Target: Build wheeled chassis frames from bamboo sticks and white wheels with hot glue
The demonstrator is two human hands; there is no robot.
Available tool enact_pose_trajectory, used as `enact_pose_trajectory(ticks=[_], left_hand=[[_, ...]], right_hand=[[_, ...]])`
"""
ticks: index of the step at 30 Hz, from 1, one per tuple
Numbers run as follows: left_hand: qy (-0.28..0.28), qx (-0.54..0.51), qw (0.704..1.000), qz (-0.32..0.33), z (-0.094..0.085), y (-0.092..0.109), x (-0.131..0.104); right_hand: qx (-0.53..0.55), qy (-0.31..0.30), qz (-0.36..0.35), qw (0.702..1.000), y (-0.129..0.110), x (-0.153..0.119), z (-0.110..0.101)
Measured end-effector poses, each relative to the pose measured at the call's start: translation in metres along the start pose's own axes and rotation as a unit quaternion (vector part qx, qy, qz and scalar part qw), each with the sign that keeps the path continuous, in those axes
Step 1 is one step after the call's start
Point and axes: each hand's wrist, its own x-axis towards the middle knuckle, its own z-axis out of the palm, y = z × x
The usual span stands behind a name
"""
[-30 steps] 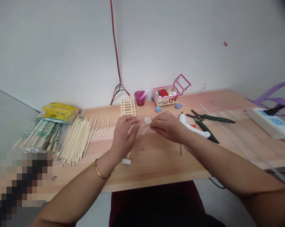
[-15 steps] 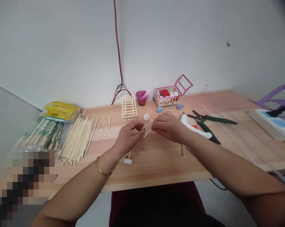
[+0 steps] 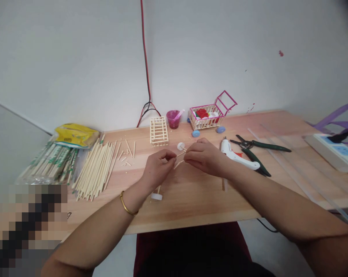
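Observation:
My right hand (image 3: 204, 156) is closed, its fingertips pinching thin wooden sticks above the table. One stick (image 3: 180, 154) spans the gap to my left hand (image 3: 159, 165), whose thumb and forefinger pinch together at its end. Below it, a second stick (image 3: 179, 164) juts from under my right fingers. A white round cap (image 3: 180, 146) with a short stick on it shows just beyond my right fingertips; my fingers hide how these pieces join. Another white cap (image 3: 156, 196) with a stick rests on the table below my left hand.
Loose sticks (image 3: 94, 169), a yellow packet (image 3: 76, 134) and cut stick pieces lie left. Behind are a stick frame (image 3: 159, 131), purple cup (image 3: 173, 119) and miniature cart (image 3: 205, 116). A white glue gun (image 3: 234, 156), green-handled pruners (image 3: 255, 148) and power strip (image 3: 332, 150) are right.
My left fingers have closed together at the stick's end. My right hand has barely moved, and the view has shifted slightly.

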Motion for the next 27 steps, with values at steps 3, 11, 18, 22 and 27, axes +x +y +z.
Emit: enact_pose_trajectory(ticks=[3,11,18,22,27], left_hand=[[-0.001,-0.006,1.000,-0.012,0.0001,0.0005,0.0003],[-0.009,0.039,0.999,-0.003,-0.0030,-0.0016,0.0024],[0.023,0.199,0.971,0.133,-0.0039,0.0007,0.0005],[0.020,0.227,0.960,0.164,-0.0046,0.0026,0.0007],[0.009,0.229,0.957,0.178,-0.0050,0.0040,0.0024]], right_hand=[[-0.004,0.004,0.003,1.000,0.0006,-0.0007,0.0019],[-0.016,0.003,0.015,1.000,0.0012,0.0004,-0.0019],[-0.019,-0.009,0.011,1.000,-0.0003,0.0002,-0.0002],[-0.024,-0.005,0.004,1.000,-0.0008,0.0005,0.0013],[-0.035,-0.012,-0.003,0.999,-0.0015,0.0007,0.0019]])
